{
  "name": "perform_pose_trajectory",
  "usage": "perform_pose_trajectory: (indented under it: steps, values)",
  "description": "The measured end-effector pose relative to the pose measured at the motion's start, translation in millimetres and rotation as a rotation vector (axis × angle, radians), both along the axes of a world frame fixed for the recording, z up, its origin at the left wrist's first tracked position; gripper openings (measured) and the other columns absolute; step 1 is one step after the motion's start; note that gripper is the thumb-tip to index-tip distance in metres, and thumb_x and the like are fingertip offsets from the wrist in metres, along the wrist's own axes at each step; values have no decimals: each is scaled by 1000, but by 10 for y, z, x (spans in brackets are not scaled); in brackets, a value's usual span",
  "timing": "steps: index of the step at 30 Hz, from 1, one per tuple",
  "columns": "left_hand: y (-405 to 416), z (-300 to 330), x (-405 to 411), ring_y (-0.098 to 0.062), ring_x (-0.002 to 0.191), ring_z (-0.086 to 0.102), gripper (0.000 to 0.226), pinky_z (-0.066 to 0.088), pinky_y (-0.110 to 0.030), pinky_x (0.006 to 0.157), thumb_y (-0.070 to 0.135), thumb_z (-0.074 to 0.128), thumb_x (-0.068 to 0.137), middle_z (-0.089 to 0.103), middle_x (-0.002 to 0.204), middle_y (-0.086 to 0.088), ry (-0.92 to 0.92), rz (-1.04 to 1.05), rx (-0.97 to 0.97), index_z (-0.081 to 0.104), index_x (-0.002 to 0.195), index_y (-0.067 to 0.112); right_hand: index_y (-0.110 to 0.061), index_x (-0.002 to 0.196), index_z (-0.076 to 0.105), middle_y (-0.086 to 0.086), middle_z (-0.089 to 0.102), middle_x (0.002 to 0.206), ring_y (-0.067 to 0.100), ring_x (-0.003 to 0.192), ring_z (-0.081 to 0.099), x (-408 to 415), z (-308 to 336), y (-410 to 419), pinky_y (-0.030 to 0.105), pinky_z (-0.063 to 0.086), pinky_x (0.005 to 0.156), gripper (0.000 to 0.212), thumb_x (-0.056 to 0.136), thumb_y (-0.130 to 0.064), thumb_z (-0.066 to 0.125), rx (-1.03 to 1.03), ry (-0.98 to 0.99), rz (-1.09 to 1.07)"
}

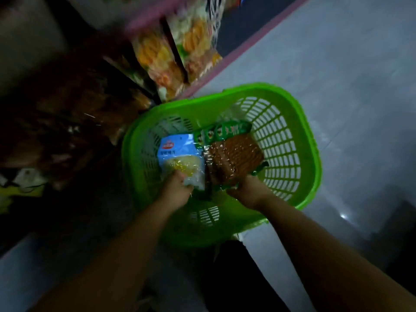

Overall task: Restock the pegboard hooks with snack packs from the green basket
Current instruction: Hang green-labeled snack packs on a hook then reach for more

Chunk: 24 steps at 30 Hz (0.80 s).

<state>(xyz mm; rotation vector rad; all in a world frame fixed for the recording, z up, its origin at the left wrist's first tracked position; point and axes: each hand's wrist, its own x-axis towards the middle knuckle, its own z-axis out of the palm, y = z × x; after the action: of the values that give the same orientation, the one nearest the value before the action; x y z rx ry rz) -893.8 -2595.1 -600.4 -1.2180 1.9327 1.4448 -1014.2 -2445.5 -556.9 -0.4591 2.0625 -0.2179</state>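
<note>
A bright green slatted basket stands on the floor below me. Inside it my left hand grips the lower end of a blue and white snack pack with yellow contents. My right hand grips the near edge of a clear pack of brown snack sticks, which lies over green printed packs. Both arms reach down from the bottom of the view. No pegboard hooks can be made out in this dim, blurred view.
Shelves with orange and yellow snack bags rise at the upper left, edged by a pink base strip. Dark brown packs fill the left side. Grey tiled floor spreads to the right of the basket.
</note>
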Motion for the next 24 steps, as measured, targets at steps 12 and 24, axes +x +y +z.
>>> perform_pose_trajectory:
  steps: [12, 24]
  values:
    - [119, -1223, -481, -42, 143, -8, 77, 1, -50, 117, 40, 48, 92, -3, 160, -5, -317, -357, -437, 4, 150, 15, -21, 125, 53, 10, 50, 132, 28, 124, 45, -483, -1302, -312, 34, 40, 103, 44, 84, -32, 66, -129, 152, 267]
    - [-90, -1034, -510, -35, 114, 56, 59, 47, -43, 94, 7, 74, 76, 56, 127, -18, -45, 655, -136, 47, 128, 1, -19, 150, -4, 18, 4, 158, 37, 145, 6, -601, -1389, -171, 57, 25, 111, 121, 66, -65, 70, 217, 269, 116]
